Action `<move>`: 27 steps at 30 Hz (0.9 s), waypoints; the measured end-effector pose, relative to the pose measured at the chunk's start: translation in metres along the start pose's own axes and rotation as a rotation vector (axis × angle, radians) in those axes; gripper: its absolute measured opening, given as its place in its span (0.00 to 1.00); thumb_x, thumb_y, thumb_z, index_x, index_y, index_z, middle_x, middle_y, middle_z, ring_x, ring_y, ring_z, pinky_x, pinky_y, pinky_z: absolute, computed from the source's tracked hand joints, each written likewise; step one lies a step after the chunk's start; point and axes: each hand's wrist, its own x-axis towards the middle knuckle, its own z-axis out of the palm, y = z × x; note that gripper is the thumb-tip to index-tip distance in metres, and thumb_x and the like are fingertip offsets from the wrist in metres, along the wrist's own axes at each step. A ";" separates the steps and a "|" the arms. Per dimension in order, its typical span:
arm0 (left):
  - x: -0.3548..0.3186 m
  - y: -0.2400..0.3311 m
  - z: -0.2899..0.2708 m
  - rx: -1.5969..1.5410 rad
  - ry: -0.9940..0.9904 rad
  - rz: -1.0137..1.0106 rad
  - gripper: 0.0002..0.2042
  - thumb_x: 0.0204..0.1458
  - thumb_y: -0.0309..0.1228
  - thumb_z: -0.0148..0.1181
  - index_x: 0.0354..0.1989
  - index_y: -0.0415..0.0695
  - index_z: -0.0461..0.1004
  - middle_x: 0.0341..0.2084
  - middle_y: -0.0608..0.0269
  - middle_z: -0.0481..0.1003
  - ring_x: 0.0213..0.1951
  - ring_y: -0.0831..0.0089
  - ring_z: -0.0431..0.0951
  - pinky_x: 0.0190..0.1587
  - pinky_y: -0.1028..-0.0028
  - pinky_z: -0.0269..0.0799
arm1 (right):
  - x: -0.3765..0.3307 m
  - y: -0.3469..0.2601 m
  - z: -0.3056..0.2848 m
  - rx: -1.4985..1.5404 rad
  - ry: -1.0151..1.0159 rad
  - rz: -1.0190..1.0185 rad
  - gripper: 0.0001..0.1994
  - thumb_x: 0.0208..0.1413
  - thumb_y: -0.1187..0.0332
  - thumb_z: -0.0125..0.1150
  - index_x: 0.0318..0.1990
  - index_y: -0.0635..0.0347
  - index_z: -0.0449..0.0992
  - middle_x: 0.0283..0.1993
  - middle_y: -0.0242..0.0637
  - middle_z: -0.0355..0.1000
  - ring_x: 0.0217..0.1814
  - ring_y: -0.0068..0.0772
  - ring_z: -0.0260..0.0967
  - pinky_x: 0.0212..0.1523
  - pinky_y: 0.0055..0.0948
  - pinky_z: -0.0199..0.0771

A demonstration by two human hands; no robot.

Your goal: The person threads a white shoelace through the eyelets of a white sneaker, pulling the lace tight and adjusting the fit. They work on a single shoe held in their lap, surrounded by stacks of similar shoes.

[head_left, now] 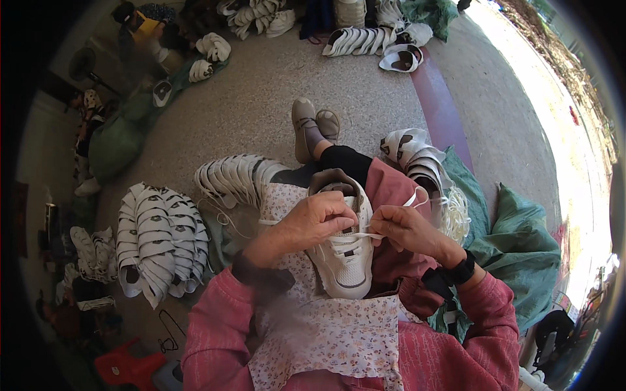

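Note:
A white sneaker upper (347, 264) lies on my lap, toe toward me, its brown-lined opening facing away. A white shoelace (345, 240) crosses its lower eyelets. My left hand (319, 218) is closed over the left edge of the lacing, thumb and fingers pinched at the eyelets; what lies between its fingertips is partly hidden. Along the right edge, my right hand (407, 228) pinches the shoelace, and a loop of it rises above the fingers. A bundle of loose white laces (454, 214) hangs beside my right knee.
Nested stacks of white uppers (147, 225) stand at my left, with another row (235, 176) by my leg and a stack (414, 153) at right. Green sacks (515, 244) lie right. A red stool (130, 365) is lower left. Other people (140, 26) sit far left.

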 end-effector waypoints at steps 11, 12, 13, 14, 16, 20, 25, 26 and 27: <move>0.011 0.009 -0.005 0.276 -0.202 -0.039 0.12 0.53 0.39 0.62 0.26 0.42 0.80 0.27 0.57 0.69 0.35 0.61 0.72 0.41 0.64 0.67 | -0.044 -0.066 0.033 -0.008 -0.488 -0.268 0.08 0.68 0.66 0.50 0.44 0.62 0.69 0.38 0.36 0.74 0.29 0.27 0.74 0.28 0.26 0.72; 0.011 0.011 -0.004 0.307 -0.216 -0.040 0.12 0.52 0.39 0.64 0.25 0.42 0.80 0.27 0.58 0.67 0.35 0.61 0.71 0.41 0.64 0.67 | -0.050 -0.059 0.040 -0.042 -0.470 -0.393 0.08 0.67 0.67 0.51 0.44 0.62 0.69 0.39 0.37 0.72 0.31 0.30 0.74 0.29 0.29 0.72; 0.009 0.017 -0.001 0.370 -0.199 -0.029 0.12 0.50 0.39 0.65 0.25 0.42 0.79 0.28 0.58 0.68 0.35 0.60 0.71 0.41 0.63 0.66 | -0.057 -0.049 0.049 -0.076 -0.450 -0.517 0.07 0.66 0.68 0.52 0.45 0.62 0.70 0.39 0.38 0.71 0.34 0.34 0.74 0.31 0.32 0.72; 0.007 0.026 0.001 0.431 -0.181 -0.019 0.12 0.48 0.39 0.66 0.24 0.42 0.79 0.29 0.57 0.68 0.36 0.60 0.71 0.42 0.63 0.66 | -0.060 -0.048 0.050 -0.121 -0.459 -0.569 0.07 0.65 0.68 0.52 0.45 0.62 0.70 0.40 0.39 0.70 0.35 0.37 0.74 0.32 0.34 0.72; 0.005 0.031 0.005 0.532 -0.179 -0.001 0.12 0.46 0.39 0.67 0.22 0.42 0.78 0.30 0.57 0.68 0.38 0.58 0.71 0.43 0.63 0.66 | -0.070 -0.057 0.046 -0.220 -0.502 -0.604 0.07 0.63 0.70 0.53 0.45 0.61 0.71 0.41 0.41 0.69 0.38 0.43 0.73 0.33 0.38 0.72; 0.001 0.030 0.003 0.532 -0.200 -0.031 0.13 0.46 0.39 0.68 0.24 0.42 0.78 0.33 0.58 0.68 0.42 0.60 0.69 0.45 0.65 0.66 | -0.083 -0.063 0.021 -0.417 -0.460 -0.583 0.07 0.61 0.70 0.56 0.44 0.62 0.72 0.41 0.41 0.70 0.37 0.46 0.73 0.33 0.40 0.73; -0.004 0.020 0.000 0.353 -0.149 -0.068 0.12 0.54 0.38 0.63 0.28 0.42 0.77 0.34 0.61 0.68 0.43 0.63 0.66 0.49 0.67 0.62 | -0.091 -0.058 -0.002 -0.585 -0.239 -0.407 0.06 0.57 0.72 0.56 0.40 0.63 0.72 0.33 0.44 0.66 0.34 0.51 0.70 0.36 0.44 0.72; -0.006 0.018 0.001 0.383 -0.149 -0.046 0.12 0.56 0.38 0.61 0.28 0.42 0.77 0.34 0.61 0.68 0.43 0.64 0.65 0.50 0.67 0.61 | -0.093 -0.054 -0.005 -0.586 -0.220 -0.380 0.06 0.57 0.72 0.56 0.40 0.63 0.72 0.33 0.44 0.66 0.34 0.51 0.70 0.35 0.44 0.72; -0.007 0.018 0.003 0.413 -0.149 -0.023 0.12 0.58 0.38 0.60 0.29 0.42 0.77 0.34 0.62 0.69 0.43 0.65 0.65 0.51 0.67 0.59 | -0.094 -0.051 -0.007 -0.587 -0.201 -0.354 0.05 0.57 0.72 0.57 0.39 0.63 0.72 0.33 0.45 0.67 0.35 0.52 0.71 0.35 0.44 0.71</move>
